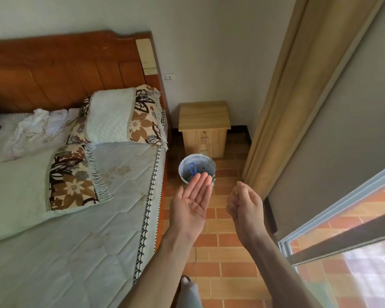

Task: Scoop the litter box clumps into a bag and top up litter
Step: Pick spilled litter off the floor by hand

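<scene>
Bits of something small and dark, perhaps litter grains (190,205), lie in the person's left hand (192,202), which is held flat, palm up, fingers straight and together, out over the tiled floor (222,245). Its fingertips reach toward a small round bin (197,162) lined with a pale bag, standing on the floor between the bed (76,218) and a wooden nightstand (204,127). Something blue, a loop or handle, shows inside the bin. The right hand (245,207) hangs beside the left, apart from it, fingers loosely curled with thumb near fingertips; I can't see anything held in it, though a pinched crumb would be too small to tell.

No litter box, scoop or litter sack is in view from here, so I'd guess this is a tidy-up step: loose grains being carried to the bin.

Grains like these look light, dry and free-rolling. They can't really be gripped; a flat or slightly cupped palm is the way to carry them, and they would slide off at the first tilt. To drop them cleanly the palm should be right over the bin's mouth before tipping. The liner looks thin and soft.
</scene>
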The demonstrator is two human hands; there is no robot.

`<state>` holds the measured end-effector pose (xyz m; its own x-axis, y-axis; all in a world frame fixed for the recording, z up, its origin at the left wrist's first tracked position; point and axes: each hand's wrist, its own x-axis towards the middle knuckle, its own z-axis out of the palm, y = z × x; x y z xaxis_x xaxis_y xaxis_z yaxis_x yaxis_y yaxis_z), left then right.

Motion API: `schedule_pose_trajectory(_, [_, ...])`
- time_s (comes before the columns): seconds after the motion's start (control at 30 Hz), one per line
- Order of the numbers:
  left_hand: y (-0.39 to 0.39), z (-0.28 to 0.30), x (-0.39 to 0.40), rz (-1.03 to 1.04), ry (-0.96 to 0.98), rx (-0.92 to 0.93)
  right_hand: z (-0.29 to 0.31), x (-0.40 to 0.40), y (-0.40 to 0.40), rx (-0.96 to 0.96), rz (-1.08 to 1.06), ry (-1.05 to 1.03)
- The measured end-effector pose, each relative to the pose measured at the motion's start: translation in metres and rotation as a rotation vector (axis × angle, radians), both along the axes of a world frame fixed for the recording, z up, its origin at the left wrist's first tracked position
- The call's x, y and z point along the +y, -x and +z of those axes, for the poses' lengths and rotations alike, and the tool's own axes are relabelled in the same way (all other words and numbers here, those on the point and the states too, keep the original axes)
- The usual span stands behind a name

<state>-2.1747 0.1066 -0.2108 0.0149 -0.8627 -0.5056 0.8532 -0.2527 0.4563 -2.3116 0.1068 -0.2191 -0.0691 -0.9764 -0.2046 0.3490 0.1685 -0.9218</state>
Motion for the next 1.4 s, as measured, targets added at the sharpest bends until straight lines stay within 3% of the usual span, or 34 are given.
schedule_pose_trajectory(0.4, [-0.044,-0.024,-0.147,0.034,0.002,0.002,-0.007,-0.16,-0.027,0.144,0.031,0.001])
schedule_pose_trajectory(0.87, [-0.116,-0.062,-0.328,0.078,-0.035,0.048,-0.027,-0.328,-0.084,0.182,-0.026,-0.056])
schedule_pose_trajectory(1.03, [-0.126,-0.086,-0.377,0.127,-0.056,0.066,-0.047,-0.384,-0.084,0.136,-0.036,-0.086])
schedule_pose_trajectory(1.4, [-0.128,-0.153,-0.486,0.173,-0.149,-0.024,-0.111,-0.492,-0.082,0.259,0.1,-0.142])
